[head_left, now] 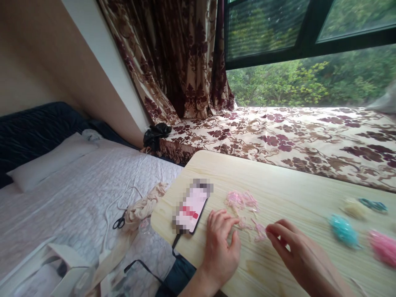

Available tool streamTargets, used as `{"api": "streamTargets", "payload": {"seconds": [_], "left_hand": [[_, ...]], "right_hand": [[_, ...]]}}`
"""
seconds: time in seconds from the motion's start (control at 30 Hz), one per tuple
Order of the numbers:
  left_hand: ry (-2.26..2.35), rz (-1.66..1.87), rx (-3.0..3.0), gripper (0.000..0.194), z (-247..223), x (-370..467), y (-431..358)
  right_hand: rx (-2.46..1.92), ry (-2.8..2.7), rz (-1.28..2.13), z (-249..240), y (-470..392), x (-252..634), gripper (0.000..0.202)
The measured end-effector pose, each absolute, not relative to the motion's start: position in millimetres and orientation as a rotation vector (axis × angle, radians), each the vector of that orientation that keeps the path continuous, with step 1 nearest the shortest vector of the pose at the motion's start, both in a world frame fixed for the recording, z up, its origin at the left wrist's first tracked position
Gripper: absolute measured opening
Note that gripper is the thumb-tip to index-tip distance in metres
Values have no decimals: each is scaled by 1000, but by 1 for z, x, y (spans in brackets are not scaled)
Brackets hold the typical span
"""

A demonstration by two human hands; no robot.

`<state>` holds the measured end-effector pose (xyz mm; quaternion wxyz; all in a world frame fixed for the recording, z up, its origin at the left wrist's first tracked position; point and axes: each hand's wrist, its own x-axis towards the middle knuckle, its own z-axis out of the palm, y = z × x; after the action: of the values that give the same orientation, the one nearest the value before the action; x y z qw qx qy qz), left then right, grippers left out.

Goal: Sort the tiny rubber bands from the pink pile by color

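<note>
On the light wooden table lies a loose pink tangle of strands [241, 201], with smaller pink pieces [260, 231] in front of it. My left hand [221, 243] rests by the phone, fingers bent and apart, its fingertips beside the small pieces; nothing shows in it. To the right, my right hand [293, 247] has its thumb and index finger brought together at the edge of the pink pieces. What that pinch holds is too small to make out. A phone [192, 208] with a partly blurred screen lies left of my left hand.
Turquoise [343, 231], pink [383, 247] and cream bundles [355, 208] lie on the table's [210, 161] right side. Left is a bed [77, 185] with scissors [119, 222], a cable and beige cloth [142, 206]. Behind the table is a flowered window seat [278, 132].
</note>
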<state>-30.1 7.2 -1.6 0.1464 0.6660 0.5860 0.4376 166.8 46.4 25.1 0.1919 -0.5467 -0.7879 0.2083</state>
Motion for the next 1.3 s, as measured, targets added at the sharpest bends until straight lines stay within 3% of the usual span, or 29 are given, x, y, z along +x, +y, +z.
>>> {"api": "streamTargets", "payload": {"seconds": [0.27,0.43,0.7,1.3], "left_hand": [[1662,1242,1916,35,-1,-31,6],[1657,1250,1929,33,-4,-33,6],[1656,1248,1947,28,-6,-34,7],[1644,1250,1938,28,-9,-34,6]], "right_hand": [[-1483,-2207,639,14,55,181,36],[-1664,-2238,615,24,50,184,41],[-1783,-2104,466,37,27,206,35],[-1773,-2249,590,37,46,176,26]]}}
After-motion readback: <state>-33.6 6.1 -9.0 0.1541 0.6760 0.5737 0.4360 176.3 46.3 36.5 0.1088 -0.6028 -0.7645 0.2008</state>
